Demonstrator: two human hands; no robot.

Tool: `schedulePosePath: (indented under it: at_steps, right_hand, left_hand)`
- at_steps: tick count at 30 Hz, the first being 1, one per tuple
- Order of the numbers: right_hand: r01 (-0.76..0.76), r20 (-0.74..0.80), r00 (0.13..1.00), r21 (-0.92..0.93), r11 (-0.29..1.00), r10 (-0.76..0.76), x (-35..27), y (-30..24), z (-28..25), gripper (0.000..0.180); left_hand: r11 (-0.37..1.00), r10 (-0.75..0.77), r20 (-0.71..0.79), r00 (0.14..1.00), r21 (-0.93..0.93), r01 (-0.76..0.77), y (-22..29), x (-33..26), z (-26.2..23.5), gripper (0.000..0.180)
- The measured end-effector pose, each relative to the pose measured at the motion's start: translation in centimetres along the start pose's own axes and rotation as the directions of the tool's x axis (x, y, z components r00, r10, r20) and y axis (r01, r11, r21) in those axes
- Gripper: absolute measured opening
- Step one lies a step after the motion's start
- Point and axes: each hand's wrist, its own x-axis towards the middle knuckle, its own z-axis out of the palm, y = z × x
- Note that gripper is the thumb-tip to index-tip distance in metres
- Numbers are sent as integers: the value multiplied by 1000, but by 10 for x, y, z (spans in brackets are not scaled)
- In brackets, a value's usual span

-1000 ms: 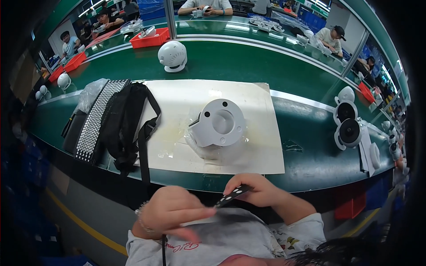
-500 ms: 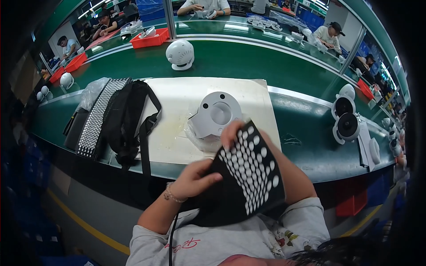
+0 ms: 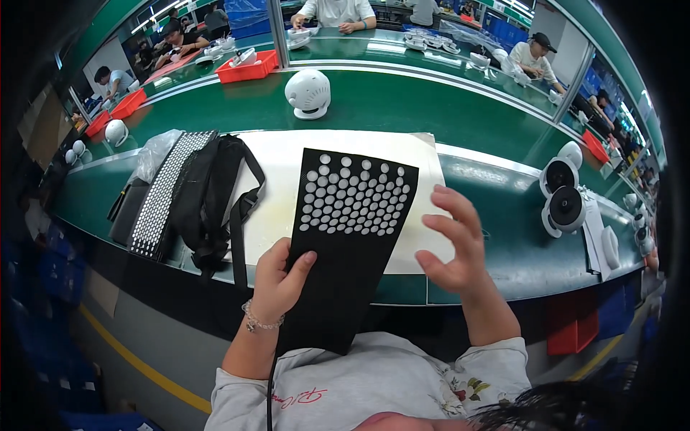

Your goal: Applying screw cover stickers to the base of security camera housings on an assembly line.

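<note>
A black sheet (image 3: 330,273) with rows of white round dots on its upper part stands tilted up in front of me. My left hand (image 3: 280,279) grips its left edge, thumb across the front and fingers behind. My right hand (image 3: 460,241) is apart from the sheet on its right, fingers spread and curved; nothing shows between them. Behind the sheet lies a cream-coloured board (image 3: 273,165) on the green bench. The sheet hides the board's middle.
Left of the board lie a black strapped bag (image 3: 208,194), a longer strip of white dots (image 3: 164,190) and a clear plastic bag (image 3: 157,152). A white dome-shaped device (image 3: 307,92) stands beyond the board. White devices with dark round fronts (image 3: 563,207) stand on the right. Other people work across the bench.
The sheet has swung upright and to the left, now covering the white round part seen on the board before. My right hand has left the sheet's upper edge and moved right, opening.
</note>
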Motion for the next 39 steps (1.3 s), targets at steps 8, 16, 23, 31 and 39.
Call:
schedulePosePath:
  at_steps: [8, 16, 23, 31, 39]
  right_hand:
    - [9, 69, 998, -170, 985, 3, -8, 6, 13, 40]
    - [12, 69, 998, -192, 981, 1, -10, 13, 18, 43]
    - [-23, 65, 998, -66, 998, 27, 11, 26, 24, 57]
    - [-407, 268, 909, 411, 816, 318, 13, 29, 31, 35]
    - [-531, 336, 833, 707, 468, 439, 6, 31, 35, 34]
  left_hand:
    - [990, -23, -19, 1000, -137, 20, -8, -6, -2, 13]
    - [979, -33, -57, 998, -204, 21, -6, -7, -4, 15]
    - [978, -28, -22, 999, -209, 22, -8, -12, -4, 15]
    - [979, 22, 15, 1000, -205, -19, -22, -13, -5, 13]
    - [978, 46, -9, 999, -204, -47, -28, -12, -4, 10]
